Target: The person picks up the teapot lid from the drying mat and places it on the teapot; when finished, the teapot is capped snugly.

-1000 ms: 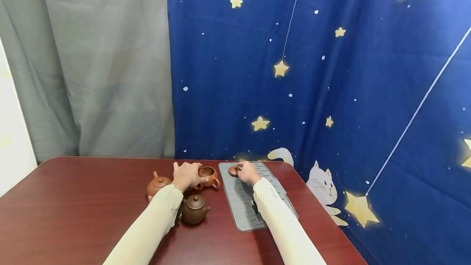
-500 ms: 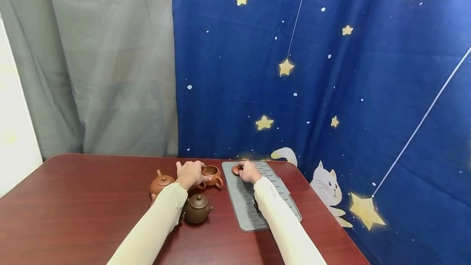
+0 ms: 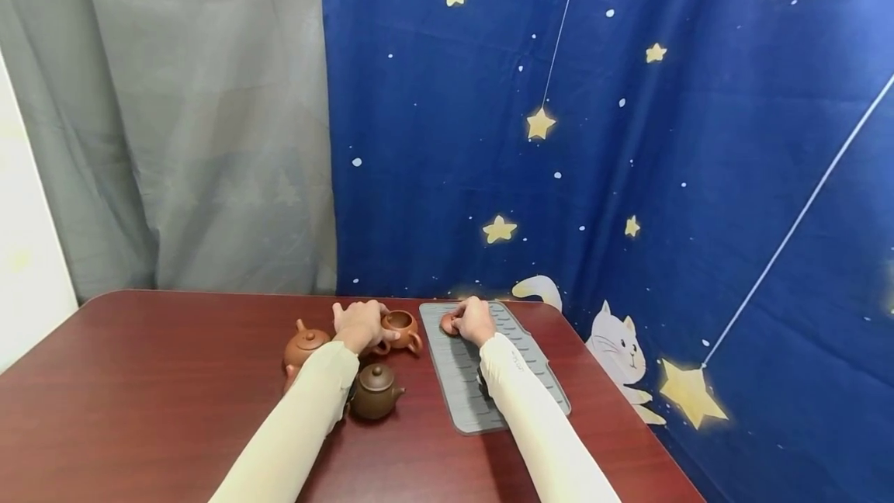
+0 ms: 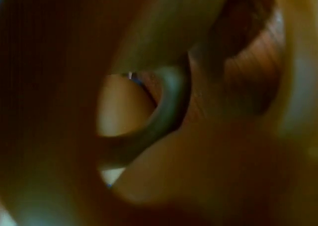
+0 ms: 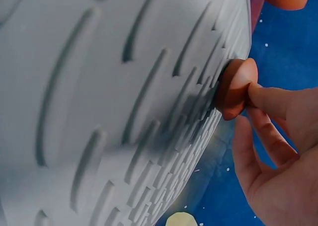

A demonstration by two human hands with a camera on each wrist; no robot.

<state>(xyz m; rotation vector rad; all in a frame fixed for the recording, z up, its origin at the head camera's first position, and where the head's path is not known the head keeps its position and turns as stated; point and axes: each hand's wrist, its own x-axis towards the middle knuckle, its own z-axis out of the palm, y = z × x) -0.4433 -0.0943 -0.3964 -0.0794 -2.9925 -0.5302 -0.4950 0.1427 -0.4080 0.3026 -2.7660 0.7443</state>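
A lidless reddish-brown teapot (image 3: 401, 329) stands on the table, left of a grey ridged mat (image 3: 457, 402). My left hand (image 3: 359, 326) grips its left side, the thumb against the body. The left wrist view is dark and blurred; a curved teapot handle (image 4: 171, 104) shows there among the fingers. At the mat's far left, my right hand (image 3: 476, 320) pinches a small reddish-brown teapot lid (image 3: 449, 323) by its knob. In the right wrist view the lid (image 5: 236, 88) sits tilted close to the mat; whether its edge touches, I cannot tell.
A lidded orange-brown teapot (image 3: 305, 344) stands left of my left hand. Nearer, by the left forearm, stands a dark brown lidded teapot (image 3: 374, 392). Grey and blue star-patterned curtains (image 3: 433, 138) hang behind the dark red table (image 3: 174, 379).
The lid has gone from lying flat on the mat to tilted in my right hand's pinch, and that hand has risen slightly. My left hand keeps its grip. The head view has shifted a little.
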